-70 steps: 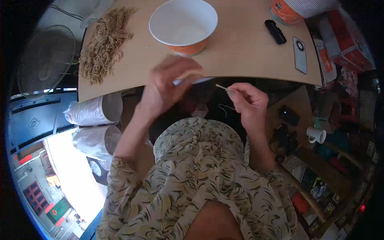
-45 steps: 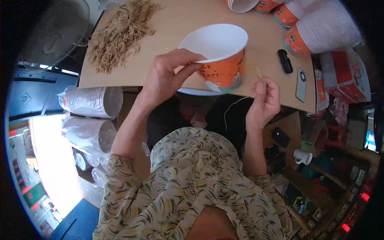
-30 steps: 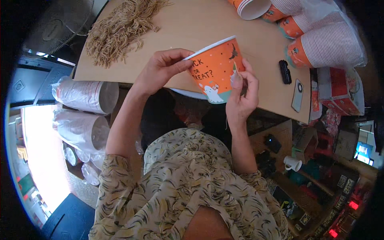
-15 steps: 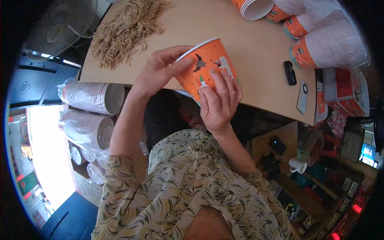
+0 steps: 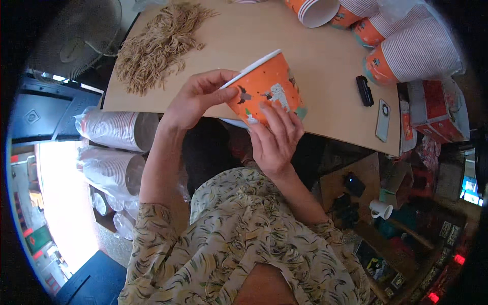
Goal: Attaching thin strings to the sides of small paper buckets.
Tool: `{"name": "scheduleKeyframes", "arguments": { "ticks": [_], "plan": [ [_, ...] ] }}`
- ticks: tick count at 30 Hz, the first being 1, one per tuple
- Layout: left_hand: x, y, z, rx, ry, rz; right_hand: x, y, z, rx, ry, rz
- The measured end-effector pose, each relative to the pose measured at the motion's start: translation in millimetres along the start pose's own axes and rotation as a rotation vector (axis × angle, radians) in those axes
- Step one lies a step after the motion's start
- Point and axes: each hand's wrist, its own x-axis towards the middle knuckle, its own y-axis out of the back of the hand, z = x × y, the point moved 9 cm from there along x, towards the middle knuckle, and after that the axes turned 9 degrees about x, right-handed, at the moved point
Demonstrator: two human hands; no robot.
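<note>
An orange paper bucket [image 5: 267, 84] printed with a bat and a bandaged figure is held up over the near edge of the table, tilted, its white rim toward the upper left. My left hand [image 5: 195, 99] grips the rim side, thumb on the outer wall and the other fingers partly hidden behind it. Fingers of my right hand [image 5: 277, 140] press against the lower wall near the base; the thumb side is partly hidden. On the table at the far left lies a heap of beige twisted cords [image 5: 152, 53].
Nested orange buckets in clear plastic [image 5: 419, 53] lie at the table's far right. Nearer are a black stapler-like object [image 5: 364, 91] and a phone-like object [image 5: 383, 121]. More wrapped stacks [image 5: 109, 170] sit left, below table height. A white mug [image 5: 380, 209] stands lower right.
The bucket has turned slightly in my hands, bringing the bandaged figure further left and lower. My right fingers have shifted a little down and left along the wall.
</note>
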Motion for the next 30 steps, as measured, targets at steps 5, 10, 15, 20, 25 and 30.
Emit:
{"name": "scheduleKeyframes", "arguments": {
  "ticks": [5,10,15,20,25,30],
  "plan": [
    [-1.1,5.8,-9.6,0.022,-0.115,-0.037,-4.3,45.2,54.9,0.276,-0.361,0.263],
    [3.2,-0.6,-46.3,-0.052,-0.085,-0.077,-24.1,37.5,106.6,0.713,-0.705,0.450],
    [15.1,-19.7,-32.5,-0.019,-0.079,0.016,-28.8,29.5,82.0,0.464,-0.431,0.323],
    [9.8,-6.5,-23.4,0.061,-0.018,0.078,-30.0,10.9,46.8,0.272,-0.276,0.109],
    [5.4,10.9,-33.6,0.057,-0.030,0.122,-34.6,8.1,34.2,0.278,-0.172,0.059],
    [-9.1,15.7,-30.9,0.050,-0.111,0.123,-37.0,6.4,31.3,0.328,-0.135,0.021]
  ]
}}
